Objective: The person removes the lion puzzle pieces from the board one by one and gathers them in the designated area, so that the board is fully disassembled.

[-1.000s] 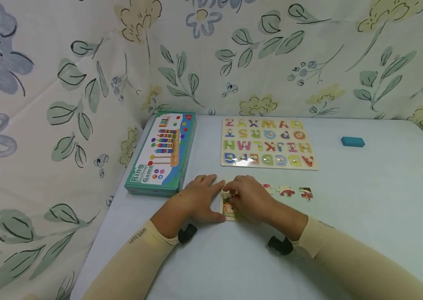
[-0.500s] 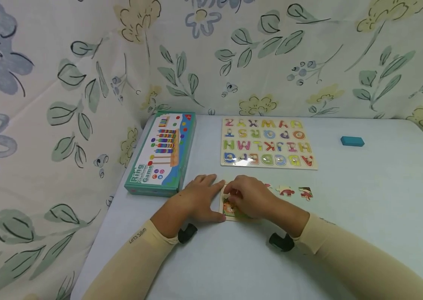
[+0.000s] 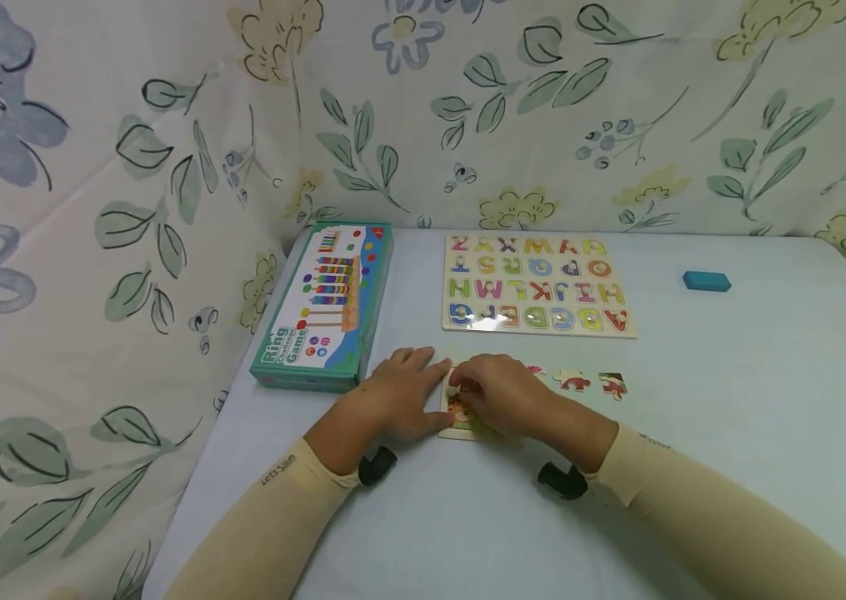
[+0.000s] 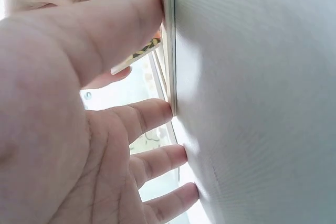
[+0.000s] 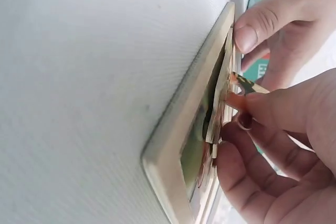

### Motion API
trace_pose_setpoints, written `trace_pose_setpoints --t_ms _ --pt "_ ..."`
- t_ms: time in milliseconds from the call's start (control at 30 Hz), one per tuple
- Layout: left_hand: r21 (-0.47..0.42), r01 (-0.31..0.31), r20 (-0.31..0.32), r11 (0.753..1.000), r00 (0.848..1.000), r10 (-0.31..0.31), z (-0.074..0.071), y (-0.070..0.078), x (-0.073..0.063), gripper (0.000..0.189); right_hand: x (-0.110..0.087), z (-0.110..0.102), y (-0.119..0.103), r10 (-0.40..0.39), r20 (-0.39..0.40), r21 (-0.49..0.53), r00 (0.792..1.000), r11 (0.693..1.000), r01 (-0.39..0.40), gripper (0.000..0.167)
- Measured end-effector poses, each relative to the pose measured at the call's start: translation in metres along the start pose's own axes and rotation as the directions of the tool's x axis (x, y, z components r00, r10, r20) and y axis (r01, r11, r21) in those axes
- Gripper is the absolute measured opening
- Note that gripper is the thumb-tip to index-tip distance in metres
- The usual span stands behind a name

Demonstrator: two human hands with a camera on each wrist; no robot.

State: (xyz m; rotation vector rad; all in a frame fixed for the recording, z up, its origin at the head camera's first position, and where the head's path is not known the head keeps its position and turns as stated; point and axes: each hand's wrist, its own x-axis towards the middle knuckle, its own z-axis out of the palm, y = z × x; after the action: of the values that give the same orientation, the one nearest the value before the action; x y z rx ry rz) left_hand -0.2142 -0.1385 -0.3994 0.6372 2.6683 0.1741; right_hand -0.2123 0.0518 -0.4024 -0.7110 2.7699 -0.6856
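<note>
My left hand [image 3: 402, 398] is spread along the left edge of a small wooden jigsaw board [image 3: 455, 434], thumb and index fingertip against the rim. The right hand [image 3: 507, 395] is over the board, pinching a jigsaw piece [image 5: 252, 84] between thumb and fingers. In the right wrist view this piece stands tilted against pieces lying in the frame [image 5: 160, 157], which has a green picture area near its corner. The left wrist view shows the piece's pale edge and a dark-and-yellow patterned face [image 4: 144, 51]. Most of the board is hidden under the right hand in the head view.
Loose jigsaw pieces [image 3: 572, 381] lie in a row right of the hands, one of them a dark red piece [image 3: 613, 385]. Behind is a wooden alphabet board [image 3: 528, 279]. A green ring game box [image 3: 321, 308] lies to the left, a blue block [image 3: 707, 282] far right.
My left thumb has slid a little up the board's edge, away from its near corner. The right hand stays over the same spot, its fingers shifting only slightly.
</note>
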Motion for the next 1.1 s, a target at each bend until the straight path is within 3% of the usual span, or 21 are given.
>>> trace_pose_setpoints --t_ms 200,467,667,833,1100 --pt "0.009 0.017 0.001 1.000 1.000 -0.017 0.000 0.002 0.002 0.082 -0.003 -0.008 0.006 0.007 -0.020 0.090 1.000 0.996 -0.005 0.020" --pt "0.000 0.012 0.017 1.000 1.000 -0.012 0.000 0.000 0.003 0.087 -0.021 -0.038 0.034 0.093 -0.027 0.172 0.995 0.981 -0.087 0.014" --pt "-0.016 -0.001 0.022 1.000 1.000 0.001 0.000 -0.004 0.001 0.097 -0.040 -0.054 0.065 0.165 0.068 0.188 0.984 0.966 -0.175 0.010" --pt "-0.024 0.006 0.030 1.000 1.000 -0.005 -0.001 -0.005 0.000 0.103 -0.050 -0.048 0.082 0.207 0.129 0.197 0.970 0.953 -0.229 0.012" --pt "-0.037 0.004 0.035 0.999 0.999 -0.002 -0.001 -0.003 0.000 0.104 -0.054 -0.027 0.082 0.196 0.022 0.081 0.980 0.977 -0.197 0.011"
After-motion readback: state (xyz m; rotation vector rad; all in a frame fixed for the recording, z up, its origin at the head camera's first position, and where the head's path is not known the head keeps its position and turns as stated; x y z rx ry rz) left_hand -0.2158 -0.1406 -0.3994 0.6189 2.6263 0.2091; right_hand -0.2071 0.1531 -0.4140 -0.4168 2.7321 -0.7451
